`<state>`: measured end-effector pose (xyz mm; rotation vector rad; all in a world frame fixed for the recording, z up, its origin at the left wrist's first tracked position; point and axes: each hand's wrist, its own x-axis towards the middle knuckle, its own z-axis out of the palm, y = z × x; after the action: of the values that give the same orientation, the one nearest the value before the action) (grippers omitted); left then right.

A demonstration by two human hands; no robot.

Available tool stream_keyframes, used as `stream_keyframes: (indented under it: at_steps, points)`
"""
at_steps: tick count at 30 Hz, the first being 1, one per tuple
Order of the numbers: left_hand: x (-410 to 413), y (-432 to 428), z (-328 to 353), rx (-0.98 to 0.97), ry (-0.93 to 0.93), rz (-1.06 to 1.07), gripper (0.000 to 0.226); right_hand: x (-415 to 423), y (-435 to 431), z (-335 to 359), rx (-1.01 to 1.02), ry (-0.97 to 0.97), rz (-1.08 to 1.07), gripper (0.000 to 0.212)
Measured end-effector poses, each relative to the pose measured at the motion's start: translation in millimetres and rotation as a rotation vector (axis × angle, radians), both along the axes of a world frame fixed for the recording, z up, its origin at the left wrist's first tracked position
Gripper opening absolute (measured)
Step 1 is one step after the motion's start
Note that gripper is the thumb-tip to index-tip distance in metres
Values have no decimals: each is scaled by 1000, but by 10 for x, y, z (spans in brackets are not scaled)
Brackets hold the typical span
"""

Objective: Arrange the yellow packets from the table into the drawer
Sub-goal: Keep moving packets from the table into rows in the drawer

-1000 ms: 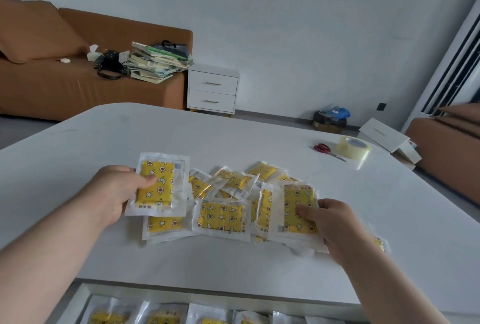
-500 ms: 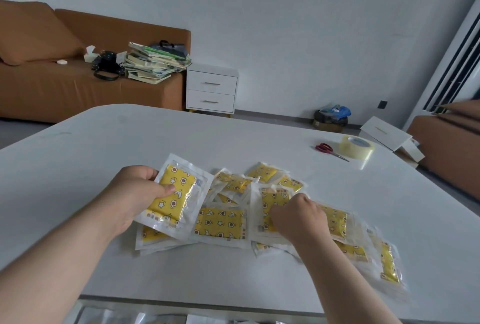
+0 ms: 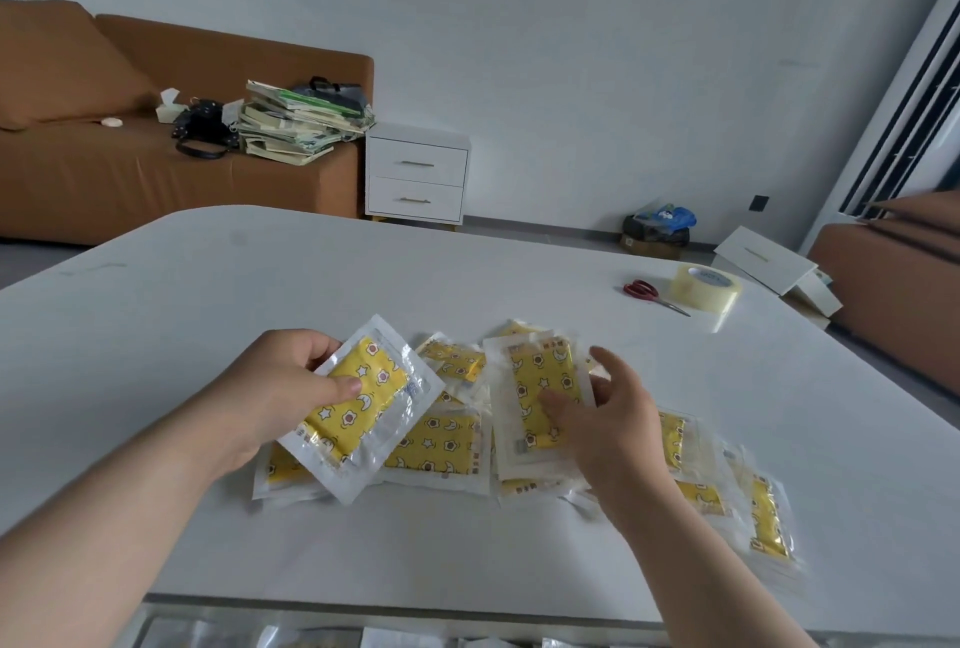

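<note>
Several yellow packets [image 3: 441, 445] in clear wrappers lie spread on the white table [image 3: 260, 284]. My left hand [image 3: 270, 393] holds one tilted yellow packet [image 3: 363, 403] lifted above the pile, thumb on top. My right hand [image 3: 608, 419] grips a second yellow packet [image 3: 535, 382] upright over the pile's middle, thumb on its face and fingers behind its right edge. More packets [image 3: 763, 517] trail off to the right. The open drawer [image 3: 311, 637] shows at the bottom edge, below the table's front, with wrapped packets inside.
Red scissors [image 3: 649, 294] and a roll of clear tape [image 3: 704, 284] lie at the table's far right. Beyond stand a brown sofa [image 3: 104, 169] with stacked books [image 3: 296, 128], a white nightstand [image 3: 415, 174], and another brown seat [image 3: 893, 273] at right.
My right hand picked a packet off the pile and raised it. My left hand turned its packet to a slant and lifted it. The view tipped up, so less of the drawer shows.
</note>
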<state>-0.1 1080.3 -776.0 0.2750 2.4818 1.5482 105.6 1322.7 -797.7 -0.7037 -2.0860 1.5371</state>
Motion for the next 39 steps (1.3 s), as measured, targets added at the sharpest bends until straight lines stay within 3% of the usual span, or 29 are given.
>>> stream_keyframes:
  at_steps: [2,6,12,17,23,30,36,39]
  points:
    - [16,10,10,-53,25,-63,14,38,28,-31,-50,30,46,23]
    - [30,39,83,-264,171,-194,15,95,66,-66,-122,131,82,28]
    - [49,446,177,-597,291,-483,10,120,220,-21,-389,249,25,20]
    - [66,705,-67,-804,350,-589,27,156,288,8,-447,285,57,21]
    - [111,706,-106,-809,465,-552,33,170,337,-27,-437,281,79,24]
    - [176,732,-180,-894,515,-550,74,168,323,-35,-419,270,93,24]
    - [173,788,-180,-979,488,-515,73,175,312,-26,-415,265,85,24]
    - [181,815,-186,-986,477,-507,57,182,300,-22,-414,257,90,24]
